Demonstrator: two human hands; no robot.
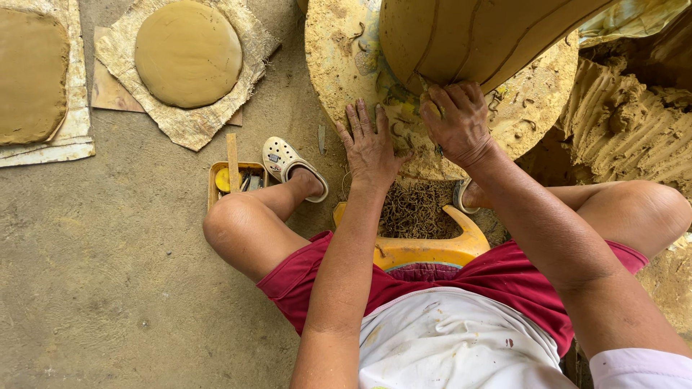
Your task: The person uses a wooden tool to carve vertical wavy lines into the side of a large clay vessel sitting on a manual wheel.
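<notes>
Upper left: clay disc (188, 52) drying on sacking. Centre: my left hand (370, 144), fingers spread flat on the turntable (339, 57). Right hand (457, 122), fingers curled at the clay pot (461, 36)'s base, possibly pinching a tool. Uneven pressure could gouge the soft wall.

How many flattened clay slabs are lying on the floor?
2: a round clay disc on a burlap mat at top, and a squarish slab at the left edge, partly cut off; more may lie outside view.
</notes>
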